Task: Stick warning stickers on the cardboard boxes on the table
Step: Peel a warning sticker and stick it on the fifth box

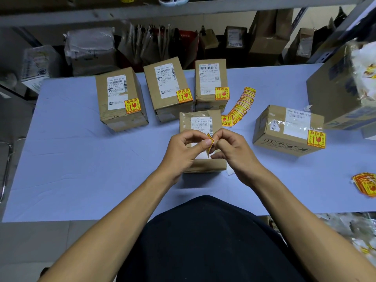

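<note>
Four boxes already labelled; your left hand and right hand pinch a sticker, peeling it for the last box

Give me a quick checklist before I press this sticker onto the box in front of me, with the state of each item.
1. Sticker in hand: ok, pinched between left hand and right hand.
2. Backing peeled off: cannot tell, a white edge shows below the sticker.
3. Near box under the hands: ok, it sits directly below them.
4. Near box has no warning sticker yet: ok on the part that shows; the hands hide the rest.
5. Other four boxes labelled: ok, left box, middle box, back right box and far right box each carry one.
6. Spare stickers within reach: ok.
</note>
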{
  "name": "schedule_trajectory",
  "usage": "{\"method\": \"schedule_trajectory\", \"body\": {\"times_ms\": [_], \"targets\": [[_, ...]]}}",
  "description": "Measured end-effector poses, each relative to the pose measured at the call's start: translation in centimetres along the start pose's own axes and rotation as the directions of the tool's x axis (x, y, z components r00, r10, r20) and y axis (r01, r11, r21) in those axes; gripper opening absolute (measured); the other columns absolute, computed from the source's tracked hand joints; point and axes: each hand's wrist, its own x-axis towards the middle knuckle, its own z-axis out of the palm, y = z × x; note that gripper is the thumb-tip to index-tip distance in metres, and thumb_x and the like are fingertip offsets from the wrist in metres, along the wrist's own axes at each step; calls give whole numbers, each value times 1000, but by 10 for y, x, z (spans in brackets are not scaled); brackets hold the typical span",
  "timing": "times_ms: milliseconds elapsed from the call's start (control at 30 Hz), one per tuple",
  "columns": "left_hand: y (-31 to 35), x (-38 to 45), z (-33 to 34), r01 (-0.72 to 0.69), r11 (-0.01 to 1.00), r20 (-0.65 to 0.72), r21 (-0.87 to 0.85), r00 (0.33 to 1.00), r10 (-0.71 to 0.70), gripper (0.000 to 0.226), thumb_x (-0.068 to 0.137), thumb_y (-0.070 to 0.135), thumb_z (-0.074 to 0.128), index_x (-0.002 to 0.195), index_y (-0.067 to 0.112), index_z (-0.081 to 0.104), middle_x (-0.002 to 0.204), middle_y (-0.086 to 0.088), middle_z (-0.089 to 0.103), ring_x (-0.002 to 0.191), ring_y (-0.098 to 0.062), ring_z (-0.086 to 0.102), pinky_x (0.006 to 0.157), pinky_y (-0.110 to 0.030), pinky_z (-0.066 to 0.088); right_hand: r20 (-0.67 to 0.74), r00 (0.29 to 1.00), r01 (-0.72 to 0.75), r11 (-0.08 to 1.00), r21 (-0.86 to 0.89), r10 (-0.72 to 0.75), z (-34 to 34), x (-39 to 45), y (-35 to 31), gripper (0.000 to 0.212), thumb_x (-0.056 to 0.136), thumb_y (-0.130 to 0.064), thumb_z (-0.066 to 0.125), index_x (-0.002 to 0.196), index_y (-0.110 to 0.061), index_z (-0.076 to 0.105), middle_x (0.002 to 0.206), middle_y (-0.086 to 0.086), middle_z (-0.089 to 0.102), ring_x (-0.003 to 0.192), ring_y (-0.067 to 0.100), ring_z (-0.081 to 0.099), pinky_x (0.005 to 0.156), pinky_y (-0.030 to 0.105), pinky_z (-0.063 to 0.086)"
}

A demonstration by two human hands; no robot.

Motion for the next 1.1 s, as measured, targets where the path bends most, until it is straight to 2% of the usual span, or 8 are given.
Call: {"method": "schedule_trajectory", "body": {"times_ms": [100, 233, 400, 567, 700, 867, 967, 1100], "targets": [[-1, -2, 2, -35, 999, -9, 10, 999, 35, 4, 83, 22, 74, 83, 23, 78, 84, 4, 76, 82, -10, 68, 79, -27, 54, -23, 999, 38, 996, -79, -40, 1, -1, 0, 13, 86, -19, 50, 78, -14, 58, 66, -9, 64, 70, 6, 62, 69, 26, 55], [0, -8, 4, -22, 999, -5, -34, 1000, 22, 3, 85, 15, 75, 85, 15, 78, 82, -1, 76, 80, -13, 70, 78, -29, 56, -32, 993, 98, 960, -261, -110, 0, -5, 3, 11, 88, -18, 54, 79, -13, 57, 68, -3, 70, 72, 20, 62, 69, 35, 52], [0, -15, 6, 10, 997, 12, -81, 1000, -9, 13, 83, 14, 75, 88, 2, 75, 86, -14, 75, 84, -22, 70, 89, -47, 57, -20, 982, 169, 918, -358, -189, 2, -14, 5, 11, 88, -19, 56, 76, -18, 56, 68, -3, 66, 64, 4, 52, 58, 15, 41], [-3, -20, 12, 74, 990, -1, -118, 997, -75, 12, 82, 13, 70, 86, 3, 75, 90, -22, 73, 87, -27, 68, 91, -53, 56, -3, 984, 161, 898, -409, -178, -3, -22, 7, 9, 90, -14, 55, 82, -13, 59, 77, -3, 62, 71, 11, 54, 63, 26, 47], [-7, -20, 21, 128, 985, -17, -119, 991, -131, 13, 84, 15, 65, 77, 15, 77, 90, -11, 75, 89, -24, 70, 85, -41, 60, -40, 988, 122, 922, -368, -146, -9, -24, 15, 8, 87, -14, 53, 80, -13, 57, 74, -2, 60, 67, 8, 52, 61, 22, 45], [-15, -9, 30, 281, 937, -126, -206, 942, -311, 23, 92, 8, 61, 73, 15, 73, 101, -11, 73, 87, -22, 70, 73, -33, 60, -260, 963, -110, 985, -130, 73, -28, -18, 43, 21, 88, -11, 47, 66, -14, 49, 66, 1, 55, 71, 19, 58, 72, 39, 51], [-16, -5, 29, 333, 914, -176, -230, 910, -376, 17, 94, 8, 60, 82, 10, 72, 110, -11, 73, 91, -22, 71, 73, -29, 60, -329, 927, -208, 976, -56, 179, -46, -17, 62, 26, 88, -13, 46, 62, -16, 48, 65, 0, 54, 69, 19, 56, 69, 34, 49], [-15, -4, 25, 340, 908, -218, -246, 893, -393, 12, 94, 11, 59, 90, 8, 70, 96, -10, 76, 81, -19, 72, 73, -29, 59, -415, 864, -315, 949, -9, 283, -66, -16, 82, 27, 79, -20, 44, 53, -21, 49, 63, 1, 56, 67, 21, 54, 61, 25, 50]]}}
